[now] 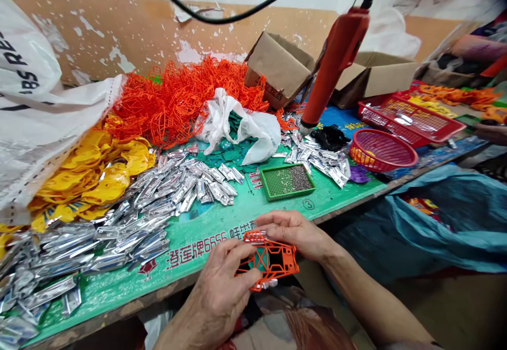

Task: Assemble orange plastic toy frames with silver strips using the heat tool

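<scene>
An orange plastic frame point(285, 259) with open struts is held just over the table's front edge, silvery pieces along its sides. My left hand point(224, 278) grips its left end, thumb and fingers closed on it. On the far side, my right hand point(295, 232) holds the frame's upper edge with its fingers bent together. Beyond the hands sits a green tray point(273, 194) of small metal screws. Shiny silver parts point(186, 181) lie heaped to the left. A red electric screwdriver point(332, 70) hangs above the table, tip down.
Yellow parts point(91, 176), tangled orange frames point(178, 102) and a white plastic bag point(257, 128) lie across the back. Cardboard boxes point(281, 65) stand behind. At right are a round red basket point(382, 152), a rectangular red basket point(431, 123) and a blue bag point(459, 207).
</scene>
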Demonstrator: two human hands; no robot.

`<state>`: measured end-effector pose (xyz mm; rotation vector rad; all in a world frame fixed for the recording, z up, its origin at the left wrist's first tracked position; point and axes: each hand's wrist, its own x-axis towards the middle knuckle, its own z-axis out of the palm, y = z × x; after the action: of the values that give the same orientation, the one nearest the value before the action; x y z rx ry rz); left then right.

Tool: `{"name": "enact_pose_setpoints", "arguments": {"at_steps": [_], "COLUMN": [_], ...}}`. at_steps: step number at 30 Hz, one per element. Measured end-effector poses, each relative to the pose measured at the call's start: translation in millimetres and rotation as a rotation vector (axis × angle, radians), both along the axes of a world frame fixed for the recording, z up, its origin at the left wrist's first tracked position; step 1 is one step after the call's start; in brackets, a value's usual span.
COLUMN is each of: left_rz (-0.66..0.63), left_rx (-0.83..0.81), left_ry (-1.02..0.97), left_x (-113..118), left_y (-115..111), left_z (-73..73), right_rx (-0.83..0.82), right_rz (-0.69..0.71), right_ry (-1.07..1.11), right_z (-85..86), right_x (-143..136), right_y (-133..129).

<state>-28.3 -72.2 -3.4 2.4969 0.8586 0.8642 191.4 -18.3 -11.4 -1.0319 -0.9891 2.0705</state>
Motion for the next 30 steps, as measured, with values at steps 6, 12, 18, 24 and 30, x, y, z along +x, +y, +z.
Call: {"name": "enact_pose_setpoints", "arguments": {"at_steps": [6, 12, 18, 24, 30], "left_rz": [-0.004, -0.02, -0.025, -0.035, -0.062], "left_rx": [0.035, 0.021, 0.004, 0.008, -0.03], "left_ry": [0.057, 0.087, 0.084, 0.083, 0.046], "left_x": [-1.9, -1.8, -1.8, -2.2, -0.3], "left_y": [-1.1, 0.6, 1.4, 1.7, 4.7], "left_z": [-0.8, 2.0, 3.1, 3.9, 7.0], "right_rx": [-0.009, 0.02, 0.049, 0.046, 0.074], "right_rz": [0.006, 0.014, 0.016, 0.04, 0.057], "right_ry": [0.07, 0.036, -0.014, 0.043, 0.014], "right_z": [-6.0, -6.5, -6.2, -8.8, -12.2], "right_x": [-0.5, -0.8, 0.6, -1.5, -0.9], "right_y": [-1.6, -2.3, -2.7, -0.1, 2.6]}}
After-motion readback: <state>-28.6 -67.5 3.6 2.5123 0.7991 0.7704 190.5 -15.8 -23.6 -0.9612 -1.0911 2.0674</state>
